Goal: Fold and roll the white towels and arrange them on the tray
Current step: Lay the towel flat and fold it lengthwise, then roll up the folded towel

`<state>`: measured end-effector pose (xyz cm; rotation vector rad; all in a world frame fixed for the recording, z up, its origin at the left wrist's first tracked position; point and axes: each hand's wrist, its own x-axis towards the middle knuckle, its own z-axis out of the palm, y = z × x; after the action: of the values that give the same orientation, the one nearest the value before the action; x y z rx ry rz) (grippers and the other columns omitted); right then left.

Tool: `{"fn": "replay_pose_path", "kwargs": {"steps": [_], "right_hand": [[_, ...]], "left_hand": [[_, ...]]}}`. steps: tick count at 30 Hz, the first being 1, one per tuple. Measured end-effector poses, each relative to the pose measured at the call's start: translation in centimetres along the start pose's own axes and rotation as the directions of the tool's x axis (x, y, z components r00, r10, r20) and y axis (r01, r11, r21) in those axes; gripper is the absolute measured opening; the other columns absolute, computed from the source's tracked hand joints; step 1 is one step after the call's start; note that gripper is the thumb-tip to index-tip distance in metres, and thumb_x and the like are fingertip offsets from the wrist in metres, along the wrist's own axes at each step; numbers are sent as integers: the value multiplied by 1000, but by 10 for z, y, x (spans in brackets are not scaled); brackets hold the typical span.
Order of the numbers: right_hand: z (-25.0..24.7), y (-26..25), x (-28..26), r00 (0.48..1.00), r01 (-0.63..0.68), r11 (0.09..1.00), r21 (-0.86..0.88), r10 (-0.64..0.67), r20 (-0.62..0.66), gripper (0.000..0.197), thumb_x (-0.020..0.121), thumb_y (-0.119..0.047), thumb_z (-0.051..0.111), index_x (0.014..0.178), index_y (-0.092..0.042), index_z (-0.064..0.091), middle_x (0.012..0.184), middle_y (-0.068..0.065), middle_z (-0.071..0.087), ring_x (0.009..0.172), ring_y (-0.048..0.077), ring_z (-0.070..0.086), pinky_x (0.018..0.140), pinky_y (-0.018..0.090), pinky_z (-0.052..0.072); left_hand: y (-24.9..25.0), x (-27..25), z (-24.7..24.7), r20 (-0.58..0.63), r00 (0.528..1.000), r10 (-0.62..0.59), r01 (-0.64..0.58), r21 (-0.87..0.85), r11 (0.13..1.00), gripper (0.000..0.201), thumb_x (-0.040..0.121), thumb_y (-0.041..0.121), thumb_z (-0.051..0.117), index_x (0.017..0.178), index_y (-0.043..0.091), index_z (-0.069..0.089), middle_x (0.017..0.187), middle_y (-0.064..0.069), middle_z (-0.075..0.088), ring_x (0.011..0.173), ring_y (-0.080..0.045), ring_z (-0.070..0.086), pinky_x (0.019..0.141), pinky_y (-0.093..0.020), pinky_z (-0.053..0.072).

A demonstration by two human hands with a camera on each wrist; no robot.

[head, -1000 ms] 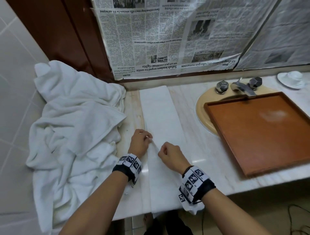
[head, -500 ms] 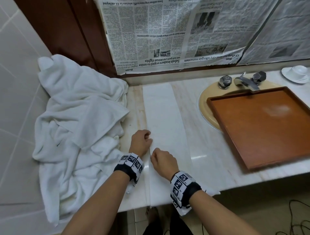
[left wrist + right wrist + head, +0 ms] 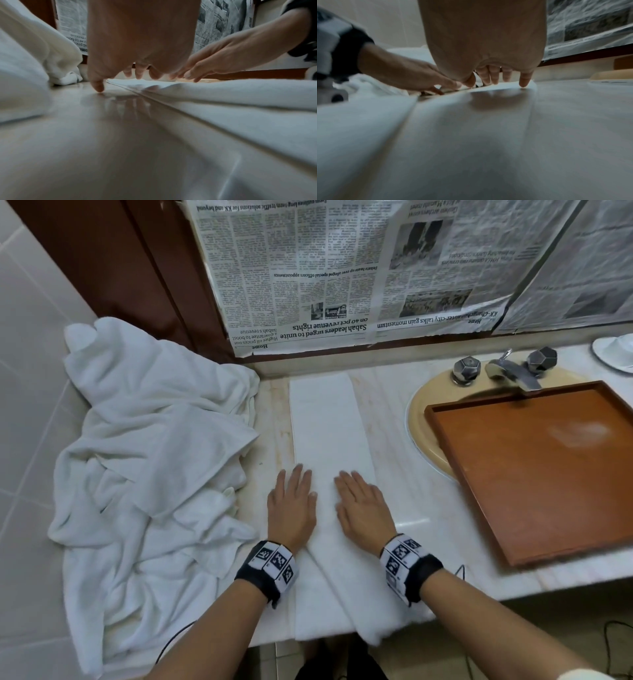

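A long folded white towel (image 3: 325,426) lies as a narrow strip on the marble counter, its near end hanging over the front edge. My left hand (image 3: 293,498) lies flat on the strip's left edge, fingers straight; in the left wrist view its little finger (image 3: 98,85) touches bare counter. My right hand (image 3: 359,505) presses flat on the towel beside it, fingers spread (image 3: 524,81). The brown wooden tray (image 3: 445,440) sits over the sink to the right with no towel on it. A heap of loose white towels (image 3: 154,460) fills the counter's left end.
The tray rests on a beige sink basin (image 3: 419,419) with a chrome tap (image 3: 513,371) behind it. A white cup and saucer (image 3: 615,350) stands at the far right. Newspaper (image 3: 342,275) covers the wall behind. The counter's front edge (image 3: 548,583) is close to my wrists.
Both hands had curled fingers pinching the towel's fold near its middle. They have let go, and both palms now lie flat on the strip.
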<state>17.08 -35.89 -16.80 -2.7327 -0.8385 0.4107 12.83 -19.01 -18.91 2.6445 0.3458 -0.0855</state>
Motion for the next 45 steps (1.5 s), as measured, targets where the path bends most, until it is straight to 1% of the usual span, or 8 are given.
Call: {"fn": "replay_pose_path", "kwargs": {"steps": [3, 9, 13, 17, 27, 34, 41, 45], "right_hand": [[7, 2, 16, 995, 4, 1000, -24, -2, 102, 76, 91, -50, -4, 158, -15, 8, 165, -1, 2, 152, 19, 1, 123, 47, 7], [9, 30, 15, 988, -70, 994, -86, 81, 130, 83, 86, -67, -16, 155, -20, -16, 159, -8, -26, 148, 9, -20, 121, 40, -11], [-2, 46, 4, 967, -201, 977, -68, 209, 143, 69, 101, -54, 5, 155, -15, -14, 161, -3, -25, 150, 13, -18, 121, 42, -9], [-2, 33, -25, 988, -122, 992, -28, 124, 86, 79, 89, -56, -11, 156, -15, -10, 161, -3, -21, 149, 13, -19, 122, 40, -8], [-5, 58, 9, 986, 8, 997, -74, 4, 167, 105, 69, -66, -38, 155, -12, -13, 158, -3, -26, 150, 13, -16, 119, 35, -10], [-32, 79, 81, 974, -9, 995, -100, 31, 223, 66, 105, -44, 13, 155, -9, -12, 163, 4, -20, 150, 16, -15, 123, 40, -4], [-44, 96, 138, 987, -17, 996, -93, 31, 156, 63, 107, -41, 16, 157, -11, -6, 164, 3, -14, 151, 15, -11, 122, 42, -1], [-60, 99, 141, 995, 7, 999, -49, -2, 95, 58, 107, -32, 29, 157, -10, 9, 166, 4, 1, 152, 20, 1, 122, 42, 7]], "left_hand": [[10, 3, 11, 126, 992, -23, 9, 114, 993, 56, 104, 47, 9, 159, 36, -2, 165, 17, -13, 153, -20, -12, 120, -55, -1], [-9, -5, 12, 110, 988, -109, 82, 222, 971, 62, 96, 58, -3, 156, 42, -9, 162, 21, -16, 153, -21, -10, 120, -55, -4], [-20, -18, 3, 115, 980, -162, 140, 179, 974, 72, 87, 59, -11, 157, 39, -8, 158, 23, -22, 153, -20, -12, 123, -52, -2], [-11, -36, 0, 126, 988, -84, 72, 95, 993, 61, 96, 56, 3, 156, 46, -7, 162, 24, -16, 153, -18, -13, 120, -55, -4], [9, -10, 8, 168, 975, -146, 104, 235, 966, 64, 94, 55, -8, 155, 39, -15, 160, 24, -22, 152, -21, -16, 119, -60, -6], [24, 52, 3, 153, 969, -196, 165, 197, 967, 59, 105, 49, 11, 157, 36, -11, 162, 21, -18, 152, -22, -18, 119, -60, -9], [27, 111, -11, 184, 961, -205, 165, 214, 963, 59, 105, 48, 15, 158, 36, -9, 163, 20, -16, 153, -23, -14, 119, -61, -5], [23, 107, -21, 105, 990, -92, 84, 83, 993, 56, 103, 40, 34, 157, 30, 21, 166, 12, 10, 152, -25, 7, 120, -57, 12]]}}
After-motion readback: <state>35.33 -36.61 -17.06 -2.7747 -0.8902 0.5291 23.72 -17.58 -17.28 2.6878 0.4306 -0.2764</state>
